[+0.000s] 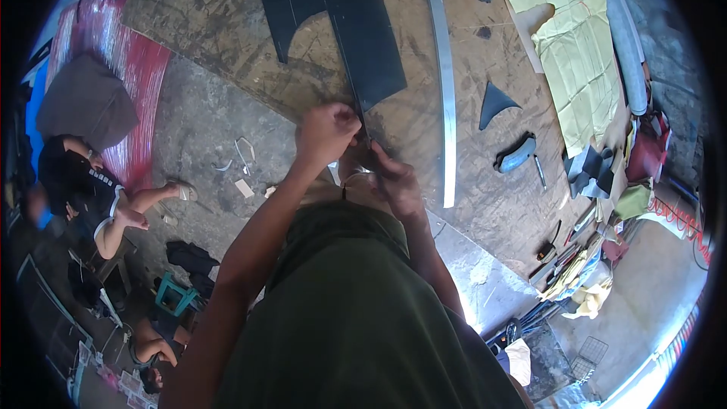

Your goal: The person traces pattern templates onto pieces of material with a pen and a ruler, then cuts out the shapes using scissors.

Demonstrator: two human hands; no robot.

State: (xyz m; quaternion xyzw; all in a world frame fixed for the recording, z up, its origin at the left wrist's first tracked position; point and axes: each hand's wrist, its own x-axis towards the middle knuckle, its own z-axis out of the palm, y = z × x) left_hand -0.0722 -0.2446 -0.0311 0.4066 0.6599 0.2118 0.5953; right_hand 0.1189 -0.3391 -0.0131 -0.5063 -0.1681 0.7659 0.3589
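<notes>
Fingers of the left hand (329, 135) are curled closed beside a narrow dark strip (361, 117) at the lower end of a dark, curved sheet piece (371, 49); whether they grip the strip cannot be told. Those of the right hand (397, 182) are partly bent just below, the index finger reaching toward the strip; what they hold, if anything, is unclear.

The sheet piece lies flat on the worn brown tabletop (219, 11), ahead of the hands, its curved cut-out opening toward the person. Pale marks and a thin line show on it, the marks too small to read. To its right lies a long metal straightedge (441, 83), then a small dark triangular offcut (496, 104), a blue-grey curved-handled tool (517, 154) and a pen-like tool (540, 172). Creased yellow paper (579, 60) bearing drawn lines covers the tabletop's far right.
</notes>
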